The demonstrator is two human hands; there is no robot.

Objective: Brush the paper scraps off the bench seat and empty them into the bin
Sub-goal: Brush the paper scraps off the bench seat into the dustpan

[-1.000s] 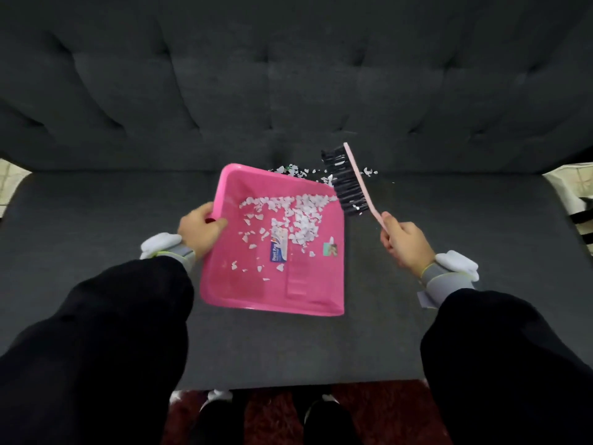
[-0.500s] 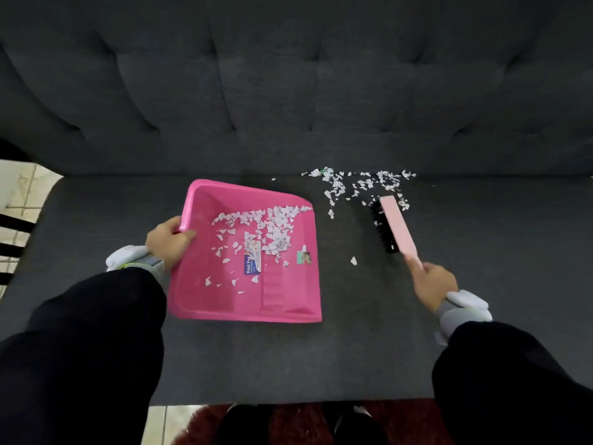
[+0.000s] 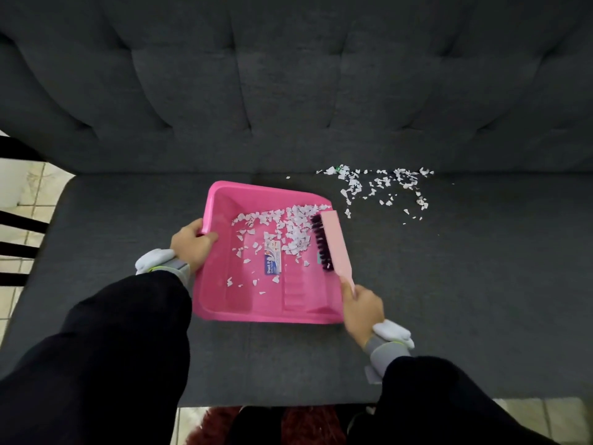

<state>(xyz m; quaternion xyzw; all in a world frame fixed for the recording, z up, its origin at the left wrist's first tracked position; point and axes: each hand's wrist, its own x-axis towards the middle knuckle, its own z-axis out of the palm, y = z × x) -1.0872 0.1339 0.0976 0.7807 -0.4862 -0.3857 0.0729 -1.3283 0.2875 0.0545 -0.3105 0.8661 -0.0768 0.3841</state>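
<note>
Dustpan [image 3: 224, 303]: pink, resting on the dark bench seat [image 3: 481, 284], turned a little askew (printed label [image 3: 272, 263] stuck on its floor).
Left hand [image 3: 192, 244]: curled over the pan's left wall, thumb inside, gripping it.
Right hand [image 3: 362, 309]: closed round the thin handle end of the brush [image 3: 335, 245].
Brush head: pale pink back up, dark bristles [image 3: 321, 244] over the pan's right edge, seemingly touching the paper there, though hard to judge.
Scraps in pan [image 3: 288, 226]: white bits spread mostly across the far half.
Scraps on seat [image 3: 378, 184]: loose scatter right of the pan, along the foot of the tufted backrest [image 3: 288, 91].
Floor: red rug [image 3: 305, 422] at the bench's near edge.
</note>
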